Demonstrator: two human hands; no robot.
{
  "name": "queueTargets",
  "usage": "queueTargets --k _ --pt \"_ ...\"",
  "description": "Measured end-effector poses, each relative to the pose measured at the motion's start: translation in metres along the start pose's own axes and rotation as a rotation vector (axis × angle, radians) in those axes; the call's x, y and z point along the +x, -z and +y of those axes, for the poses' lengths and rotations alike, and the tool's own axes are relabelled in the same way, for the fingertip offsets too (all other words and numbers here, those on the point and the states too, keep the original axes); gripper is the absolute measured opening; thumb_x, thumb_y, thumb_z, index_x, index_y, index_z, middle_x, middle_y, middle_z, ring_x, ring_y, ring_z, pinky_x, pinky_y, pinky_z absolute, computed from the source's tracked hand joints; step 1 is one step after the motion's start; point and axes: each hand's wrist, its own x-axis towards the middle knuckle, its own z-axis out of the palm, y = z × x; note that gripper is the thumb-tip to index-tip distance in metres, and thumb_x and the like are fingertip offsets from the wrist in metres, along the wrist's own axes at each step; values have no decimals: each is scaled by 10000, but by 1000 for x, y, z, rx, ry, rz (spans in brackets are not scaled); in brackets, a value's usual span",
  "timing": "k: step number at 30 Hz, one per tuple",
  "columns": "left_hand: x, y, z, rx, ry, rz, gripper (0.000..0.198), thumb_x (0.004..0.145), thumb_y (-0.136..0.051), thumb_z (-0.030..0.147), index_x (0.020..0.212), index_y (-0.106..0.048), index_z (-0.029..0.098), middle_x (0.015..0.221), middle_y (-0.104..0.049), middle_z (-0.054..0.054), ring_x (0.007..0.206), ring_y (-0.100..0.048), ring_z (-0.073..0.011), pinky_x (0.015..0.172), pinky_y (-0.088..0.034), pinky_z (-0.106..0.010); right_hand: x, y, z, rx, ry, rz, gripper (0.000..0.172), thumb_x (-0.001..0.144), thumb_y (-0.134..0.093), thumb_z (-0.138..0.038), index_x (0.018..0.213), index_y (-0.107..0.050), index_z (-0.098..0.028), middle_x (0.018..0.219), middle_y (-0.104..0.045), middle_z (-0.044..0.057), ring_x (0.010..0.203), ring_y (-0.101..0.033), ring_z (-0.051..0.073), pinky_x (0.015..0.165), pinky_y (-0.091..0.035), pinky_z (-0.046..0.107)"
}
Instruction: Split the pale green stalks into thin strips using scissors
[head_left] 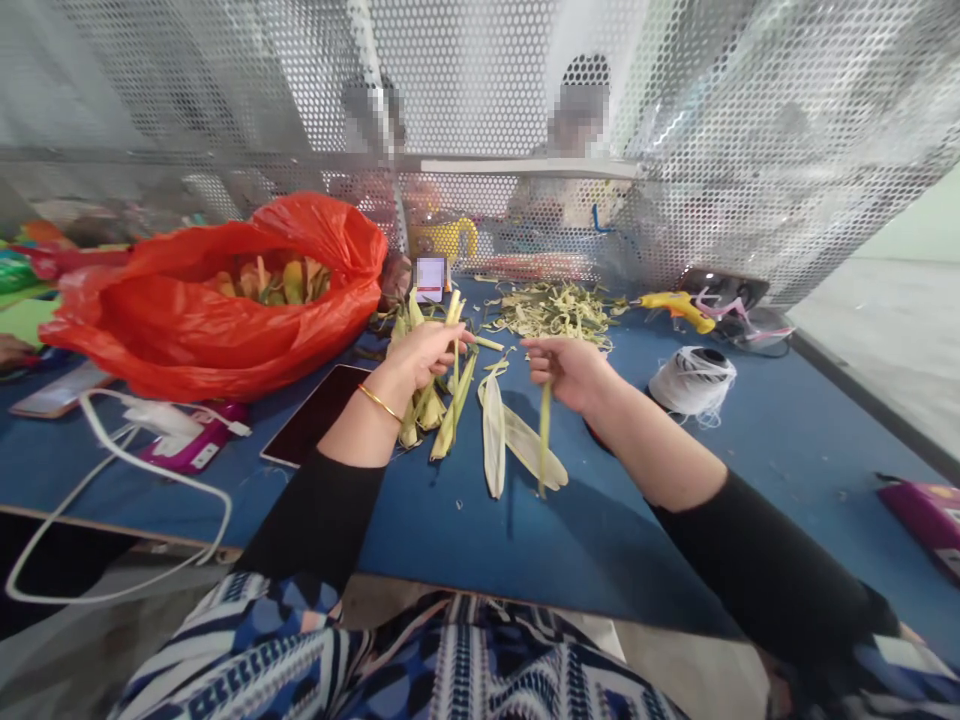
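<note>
My left hand [429, 352] is closed around a narrow yellow-green husk piece [453, 308], which sticks up above the fingers. Below that hand lies a bunch of folded, dried corn husks [430, 410]. In a pinch, my right hand [564, 368] holds a thin husk strip [544, 440] that hangs down from the fingers. Two flat pale husk leaves [493, 436] lie between the hands on the blue table [450, 530], one partly behind the strip. Beyond the hands is a heap of shredded husk scraps [559, 312].
An open red plastic bag [315, 335] with husk pieces inside stands left. A dark tablet [300, 425] and white cable [225, 510] lie nearer. At right are a yellow glue gun [679, 308] and white thread spool [690, 385]. Behind is a perforated metal screen [480, 60], people beyond it.
</note>
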Motion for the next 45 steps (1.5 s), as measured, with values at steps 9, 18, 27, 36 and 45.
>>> queueTargets --k 9,18,27,36,45 --pt "7 -13 -19 108 38 -200 255 792 -674 189 554 -607 128 506 -565 -38 323 -310 -37 350 -87 -172 33 -51 34 39 83 62 244 714 -432 22 723 -403 -220 457 -369 -79 374 -395 92 345 -324 177" --pt "6 -18 -27 361 -118 -164 342 758 -602 90 435 -510 152 367 -378 49 325 -255 -45 376 -132 -208 35 -50 44 16 212 1 178 619 -464 -32 596 -445 -207 420 -411 -71 367 -349 93 382 -264 219" --pt "-12 -27 -10 54 -119 12 310 856 -581 143 553 -518 157 382 -384 65 285 -251 -32 346 -122 -194 -9 -27 67 -219 111 -135 195 826 -637 -324 721 -591 -166 526 -494 -56 444 -437 79 489 -392 225" --pt "-20 -22 -2 -273 -50 -9 246 930 -523 129 692 -583 103 494 -453 60 292 -251 14 306 -129 -116 -29 83 18 -1444 456 450 303 976 -389 -319 824 -620 -196 757 -641 59 692 -566 183 599 -344 278" --pt "-33 -5 7 -604 -10 43 289 953 -447 125 680 -542 125 432 -276 113 279 -204 0 296 -120 -128 8 44 5 -1785 763 163 258 939 -460 -211 1001 -707 -174 1128 -660 168 1088 -579 294 903 -402 366"
